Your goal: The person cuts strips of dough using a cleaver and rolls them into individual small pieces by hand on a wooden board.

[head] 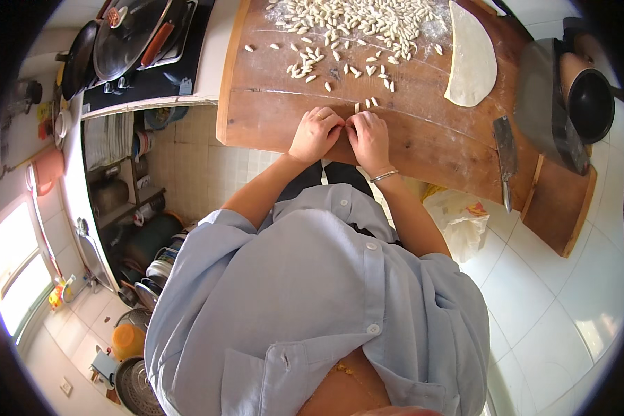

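Observation:
My left hand (pixel 316 131) and my right hand (pixel 366 134) meet at the fingertips over the near edge of a large wooden board (pixel 291 117). Thumbs and forefingers are drawn together; whatever lies between them is too small or hidden to make out. A single small dough piece (pixel 357 107) lies right at the fingers of my right hand, with a couple more just beyond. Farther off, a floury heap of small oval dough pieces (pixel 364 21) covers the back of the board. To the right of it rests a flat, curved sheet of dough (pixel 472 57).
A cleaver (pixel 506 151) lies at the board's right side, its handle towards me. Beyond it stand a grey container (pixel 538 99) and a black pan (pixel 592 105). At left, a lidded wok (pixel 130 39) sits on the black stove. A plastic bag (pixel 455 221) hangs below the board.

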A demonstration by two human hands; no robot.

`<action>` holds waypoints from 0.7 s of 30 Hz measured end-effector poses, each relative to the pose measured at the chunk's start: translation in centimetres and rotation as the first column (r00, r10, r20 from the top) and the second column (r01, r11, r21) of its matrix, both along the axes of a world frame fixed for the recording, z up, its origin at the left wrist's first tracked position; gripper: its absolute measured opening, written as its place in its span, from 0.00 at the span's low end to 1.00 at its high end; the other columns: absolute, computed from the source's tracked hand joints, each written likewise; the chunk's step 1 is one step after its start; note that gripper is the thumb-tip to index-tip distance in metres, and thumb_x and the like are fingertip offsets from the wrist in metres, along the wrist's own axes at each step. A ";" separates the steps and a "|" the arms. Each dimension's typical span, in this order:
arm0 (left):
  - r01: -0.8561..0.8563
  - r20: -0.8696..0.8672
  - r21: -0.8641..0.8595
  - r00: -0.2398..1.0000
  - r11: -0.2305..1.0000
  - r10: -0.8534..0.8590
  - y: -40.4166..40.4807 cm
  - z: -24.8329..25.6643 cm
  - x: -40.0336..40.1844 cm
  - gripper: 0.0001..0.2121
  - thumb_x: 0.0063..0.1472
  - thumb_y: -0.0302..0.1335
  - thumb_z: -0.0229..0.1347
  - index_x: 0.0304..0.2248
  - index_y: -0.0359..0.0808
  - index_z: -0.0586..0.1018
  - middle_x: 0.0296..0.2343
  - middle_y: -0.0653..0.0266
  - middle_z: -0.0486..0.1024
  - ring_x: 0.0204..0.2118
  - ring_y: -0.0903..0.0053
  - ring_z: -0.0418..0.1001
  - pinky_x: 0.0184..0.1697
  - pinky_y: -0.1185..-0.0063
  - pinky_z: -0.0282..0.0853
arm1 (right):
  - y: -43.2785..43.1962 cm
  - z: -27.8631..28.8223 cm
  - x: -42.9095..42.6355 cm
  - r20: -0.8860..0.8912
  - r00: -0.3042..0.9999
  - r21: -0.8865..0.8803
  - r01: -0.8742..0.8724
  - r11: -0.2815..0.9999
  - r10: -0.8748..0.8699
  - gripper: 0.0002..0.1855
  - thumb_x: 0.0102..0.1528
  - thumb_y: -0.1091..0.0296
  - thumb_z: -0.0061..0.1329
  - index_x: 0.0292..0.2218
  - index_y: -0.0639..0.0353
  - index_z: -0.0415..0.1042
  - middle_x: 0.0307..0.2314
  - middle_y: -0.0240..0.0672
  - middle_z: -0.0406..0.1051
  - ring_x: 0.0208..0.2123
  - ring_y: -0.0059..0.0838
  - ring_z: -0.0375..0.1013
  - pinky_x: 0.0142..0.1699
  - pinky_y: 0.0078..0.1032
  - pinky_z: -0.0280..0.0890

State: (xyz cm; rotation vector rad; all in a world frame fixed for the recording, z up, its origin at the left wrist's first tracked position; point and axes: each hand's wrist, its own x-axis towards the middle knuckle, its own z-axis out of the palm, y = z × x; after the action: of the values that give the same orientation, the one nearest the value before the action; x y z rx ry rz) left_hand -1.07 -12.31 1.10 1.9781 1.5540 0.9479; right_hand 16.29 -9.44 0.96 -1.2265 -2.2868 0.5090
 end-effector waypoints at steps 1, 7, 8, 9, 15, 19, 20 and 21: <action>0.001 -0.001 0.001 1.000 1.000 -0.001 0.1 -0.1 -0.1 0.04 0.52 0.23 0.58 0.30 0.37 0.79 0.30 0.63 0.75 0.37 0.62 0.73 0.41 0.68 0.67 | 0.1 -0.1 0.1 0.008 1.000 0.001 -0.004 1.000 0.004 0.06 0.53 0.69 0.54 0.32 0.52 0.68 0.29 0.32 0.67 0.36 0.36 0.69 0.40 0.37 0.60; 0.002 0.025 0.016 1.000 1.000 -0.002 0.2 0.0 -0.2 0.03 0.51 0.22 0.58 0.28 0.37 0.78 0.28 0.63 0.75 0.35 0.63 0.73 0.40 0.68 0.68 | -1.0 1.1 4.0 0.049 0.996 -0.006 -0.074 0.997 0.074 0.06 0.51 0.70 0.54 0.31 0.52 0.68 0.29 0.32 0.67 0.35 0.37 0.68 0.40 0.36 0.60; 0.005 0.021 0.001 1.000 1.000 -0.005 0.2 0.0 -0.2 0.03 0.51 0.22 0.58 0.28 0.37 0.78 0.29 0.63 0.75 0.36 0.63 0.73 0.40 0.68 0.68 | -1.1 0.7 4.1 0.064 0.995 -0.001 -0.079 0.997 0.079 0.07 0.51 0.69 0.54 0.31 0.52 0.69 0.29 0.32 0.67 0.35 0.37 0.68 0.40 0.37 0.60; 0.009 0.014 -0.016 1.000 1.000 -0.009 0.1 0.0 -0.3 0.03 0.52 0.22 0.58 0.29 0.37 0.78 0.29 0.63 0.75 0.36 0.63 0.73 0.40 0.68 0.68 | -1.2 0.8 3.9 0.024 0.997 0.002 -0.077 0.997 0.077 0.07 0.51 0.69 0.55 0.31 0.51 0.69 0.30 0.32 0.67 0.36 0.37 0.68 0.40 0.36 0.60; 0.019 0.049 0.067 0.999 0.998 -0.022 0.4 -0.1 -0.6 0.03 0.51 0.22 0.58 0.28 0.38 0.78 0.28 0.63 0.75 0.35 0.62 0.73 0.37 0.68 0.68 | -1.3 -0.2 3.6 0.006 0.998 0.009 0.058 0.998 -0.058 0.12 0.48 0.62 0.59 0.33 0.51 0.70 0.37 0.31 0.68 0.42 0.39 0.67 0.48 0.41 0.57; 0.039 0.005 0.022 0.999 0.999 -0.039 0.3 -0.6 -0.7 0.04 0.51 0.22 0.58 0.28 0.38 0.78 0.29 0.64 0.75 0.35 0.62 0.73 0.37 0.68 0.67 | 0.0 0.1 4.6 0.083 0.981 0.013 0.177 0.984 -0.178 0.29 0.47 0.50 0.61 0.47 0.50 0.68 0.51 0.34 0.64 0.54 0.40 0.62 0.58 0.47 0.51; 0.031 0.006 0.031 1.000 0.999 -0.031 0.1 -0.6 -0.6 0.04 0.51 0.22 0.58 0.28 0.39 0.78 0.29 0.64 0.75 0.35 0.63 0.73 0.37 0.68 0.67 | 0.1 0.3 4.8 0.130 0.975 0.023 0.177 0.984 -0.178 0.36 0.48 0.47 0.60 0.53 0.51 0.64 0.55 0.35 0.61 0.57 0.41 0.59 0.61 0.51 0.47; 0.030 0.010 0.032 1.000 0.999 -0.030 0.2 -0.6 -0.5 0.04 0.51 0.22 0.58 0.28 0.39 0.78 0.29 0.65 0.75 0.35 0.64 0.73 0.37 0.68 0.67 | 0.5 0.2 4.9 0.171 0.969 0.043 0.174 0.984 -0.179 0.42 0.48 0.44 0.59 0.59 0.52 0.60 0.59 0.37 0.58 0.61 0.42 0.56 0.63 0.54 0.43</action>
State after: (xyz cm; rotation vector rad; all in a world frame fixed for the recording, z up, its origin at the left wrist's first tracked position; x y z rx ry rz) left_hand -1.61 -12.09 0.49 2.0098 1.5086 0.9752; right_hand 21.21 -8.92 1.13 -1.4962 -2.2878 0.3146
